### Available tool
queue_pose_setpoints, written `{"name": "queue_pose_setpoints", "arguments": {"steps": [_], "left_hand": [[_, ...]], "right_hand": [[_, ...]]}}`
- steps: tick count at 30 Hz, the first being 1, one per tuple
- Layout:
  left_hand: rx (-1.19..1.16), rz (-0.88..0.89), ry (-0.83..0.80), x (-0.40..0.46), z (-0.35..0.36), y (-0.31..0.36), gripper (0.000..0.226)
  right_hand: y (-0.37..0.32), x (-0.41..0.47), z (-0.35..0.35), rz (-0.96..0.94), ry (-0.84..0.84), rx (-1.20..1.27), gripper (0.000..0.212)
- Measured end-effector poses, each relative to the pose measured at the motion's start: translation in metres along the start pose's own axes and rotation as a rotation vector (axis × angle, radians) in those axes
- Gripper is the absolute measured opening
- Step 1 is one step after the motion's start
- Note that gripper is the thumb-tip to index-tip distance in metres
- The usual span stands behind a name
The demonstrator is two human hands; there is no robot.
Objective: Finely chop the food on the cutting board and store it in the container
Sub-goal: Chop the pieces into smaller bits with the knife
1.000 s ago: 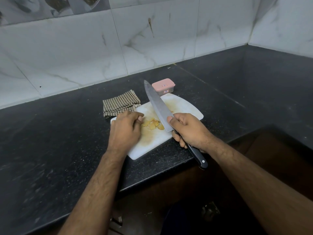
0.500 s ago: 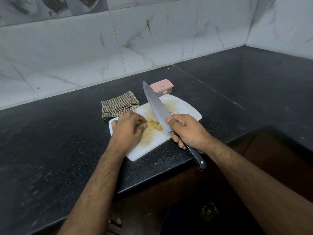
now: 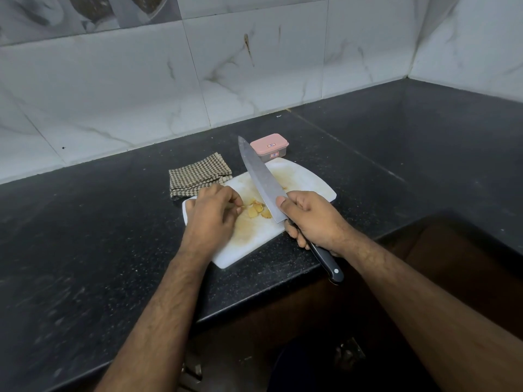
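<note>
R hand [image 3: 310,219] grips knife [image 3: 261,179], blade angled away over cutting board [image 3: 308,179]; L hand [image 3: 212,215] fingers curled, pinching food slices [image 3: 256,210] just left of blade; container [image 3: 270,147] behind board, lid on

The right hand [image 3: 310,219] grips a knife [image 3: 261,179] over the cutting board [image 3: 305,179]. Yellow slices [image 3: 256,211] lie just beside the left hand's [image 3: 210,219] curled fingers [image 3: 236,212].
</note>
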State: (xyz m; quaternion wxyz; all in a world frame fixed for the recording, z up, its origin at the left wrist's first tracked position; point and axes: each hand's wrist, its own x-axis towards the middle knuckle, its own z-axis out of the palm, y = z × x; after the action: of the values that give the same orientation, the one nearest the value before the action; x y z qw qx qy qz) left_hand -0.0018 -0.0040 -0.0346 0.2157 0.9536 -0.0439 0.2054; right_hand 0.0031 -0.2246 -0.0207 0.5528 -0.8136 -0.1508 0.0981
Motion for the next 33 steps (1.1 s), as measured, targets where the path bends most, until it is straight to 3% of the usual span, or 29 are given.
{"name": "queue_pose_setpoints", "arguments": {"steps": [5,16,21,27,31,33], "left_hand": [[-0.047,-0.070,0.103,-0.002,-0.003,-0.002,0.015],[-0.113,-0.018,0.103,-0.009,-0.003,0.001,0.004],[-0.169,0.025,0.057,-0.038,-0.004,0.005,0.012],[-0.362,-0.129,0.034,-0.053,-0.007,-0.003,0.018],[-0.400,-0.219,-0.003,-0.048,-0.008,-0.002,0.018],[-0.428,-0.243,-0.002,-0.048,-0.009,-0.002,0.018]], "right_hand": [[0.000,-0.001,0.000,-0.001,0.001,0.009,0.036],[0.001,0.001,0.000,0.002,-0.018,0.017,0.036],[-0.002,0.000,-0.002,-0.014,-0.041,-0.002,0.027],[-0.004,-0.011,0.000,-0.067,-0.083,0.085,0.018],[-0.003,-0.023,0.004,-0.097,-0.040,-0.050,0.017],[-0.008,-0.027,0.004,-0.112,-0.017,-0.257,0.022]]}}
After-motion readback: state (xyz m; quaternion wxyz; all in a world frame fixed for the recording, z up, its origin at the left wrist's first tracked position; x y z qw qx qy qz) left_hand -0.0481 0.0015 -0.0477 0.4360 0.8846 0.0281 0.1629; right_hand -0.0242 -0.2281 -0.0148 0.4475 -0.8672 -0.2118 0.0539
